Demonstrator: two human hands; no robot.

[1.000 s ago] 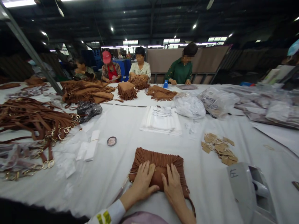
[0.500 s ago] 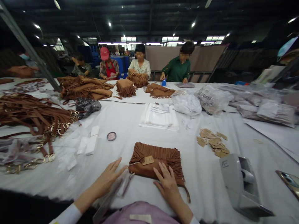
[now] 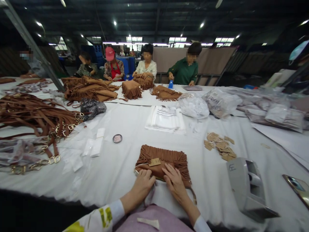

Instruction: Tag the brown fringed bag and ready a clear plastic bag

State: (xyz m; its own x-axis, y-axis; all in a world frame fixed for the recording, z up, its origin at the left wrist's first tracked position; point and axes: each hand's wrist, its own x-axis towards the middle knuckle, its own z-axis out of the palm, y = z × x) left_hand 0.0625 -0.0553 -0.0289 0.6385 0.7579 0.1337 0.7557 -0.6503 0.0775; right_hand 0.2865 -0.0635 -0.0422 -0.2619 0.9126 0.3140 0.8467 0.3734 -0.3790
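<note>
My left hand and right hand press loosely curled fingers on the fringed bag's near edge (tag attached); bagging looks left.

Brown suede fringed bag lies flat on white-covered desk, fringe flap up, small tan tag on top, near edge under both hands' fingers.

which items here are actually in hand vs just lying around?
In hand: fringed bag with tag, left hand and right hand at its near edge.

Lying about: straps, loose tags, tape dispenser, white stack, phone.
</note>
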